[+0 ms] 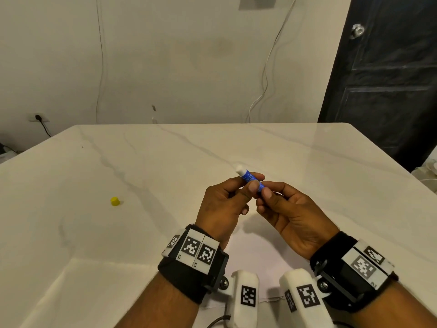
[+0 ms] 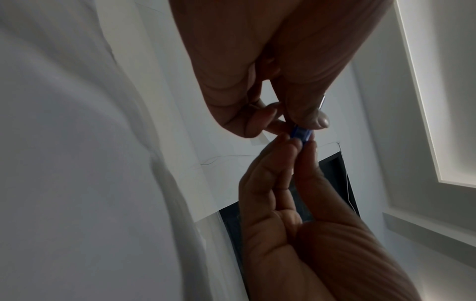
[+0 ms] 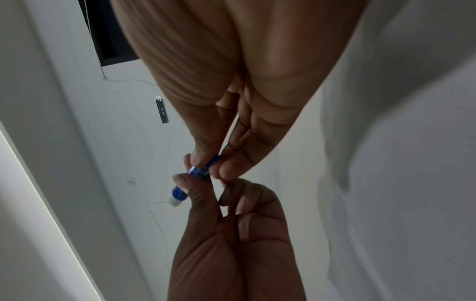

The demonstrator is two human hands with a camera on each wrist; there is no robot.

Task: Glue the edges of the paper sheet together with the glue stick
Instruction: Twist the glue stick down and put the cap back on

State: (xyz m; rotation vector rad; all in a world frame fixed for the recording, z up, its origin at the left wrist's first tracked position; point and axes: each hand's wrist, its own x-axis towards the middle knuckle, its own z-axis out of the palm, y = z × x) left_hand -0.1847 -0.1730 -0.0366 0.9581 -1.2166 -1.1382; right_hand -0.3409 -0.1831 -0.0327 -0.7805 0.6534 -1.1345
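Observation:
A blue glue stick with its white glue tip bared is held above the table between both hands. My left hand pinches the upper part of the tube with thumb and forefinger. My right hand pinches the tube's lower end. In the right wrist view the glue stick points its white tip down-left. In the left wrist view only a short blue piece of the glue stick shows between the fingertips. A pale paper sheet lies flat on the table below my wrists. The yellow cap stands at the left.
The white marble table stretches to a far edge at the wall. Thin cables hang down the wall, and a dark door stands at the right. A wall socket sits at the far left.

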